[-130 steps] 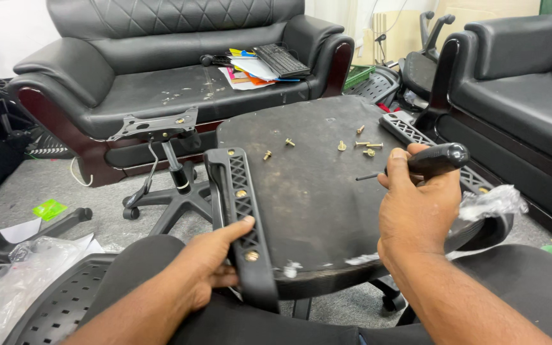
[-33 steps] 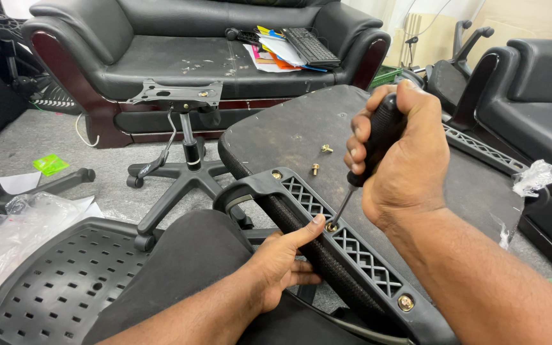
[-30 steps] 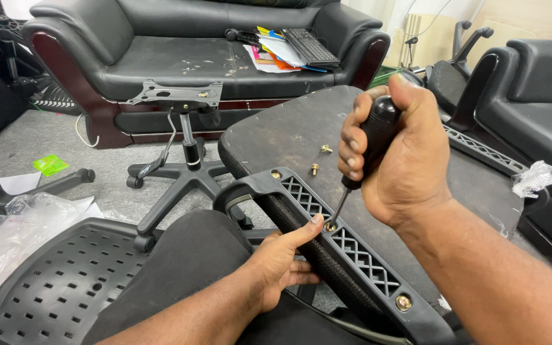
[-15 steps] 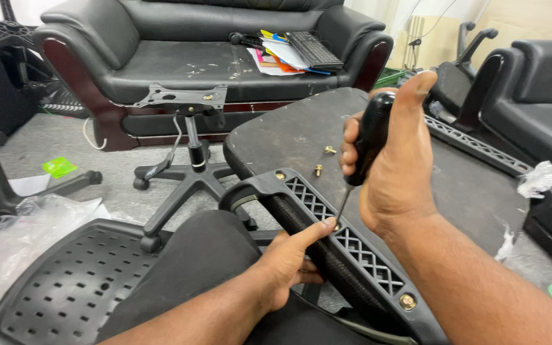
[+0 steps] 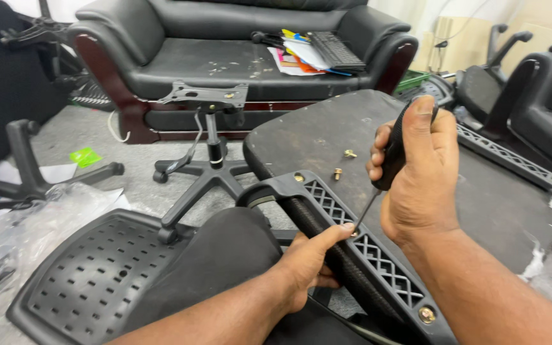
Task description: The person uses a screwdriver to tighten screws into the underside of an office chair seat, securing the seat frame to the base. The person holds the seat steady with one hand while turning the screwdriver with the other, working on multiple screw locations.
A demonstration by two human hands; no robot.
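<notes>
The biggest thing ahead of me is the black leather sofa (image 5: 225, 45) with papers and a dark keyboard (image 5: 335, 50) on its seat; in front of it stands the black five-legged chair base with its upright post and metal top plate (image 5: 207, 144). Nearer, the dark upturned chair seat pan (image 5: 327, 134) lies across my view, and at lower left sits a black perforated plastic back panel (image 5: 84, 281). Along the near edge of the seat pan lies the black plastic armrest bracket with a lattice of diamond openings (image 5: 346, 236), a brass bolt already seated at each visible end. My left hand (image 5: 308, 262) wraps the bracket from below, fingers curled around it and the thumb pressed on top beside the tool tip. My right hand (image 5: 416, 172) is closed tight around the black-handled screwdriver (image 5: 388, 169), thumb up along the handle, the thin shaft slanting down to a fastener in the lattice. I judge this is the bolt-driving step. Next calls for keeping the tip square in the head while turning. Two loose brass bolts (image 5: 344, 163) wait on the pan.
</notes>
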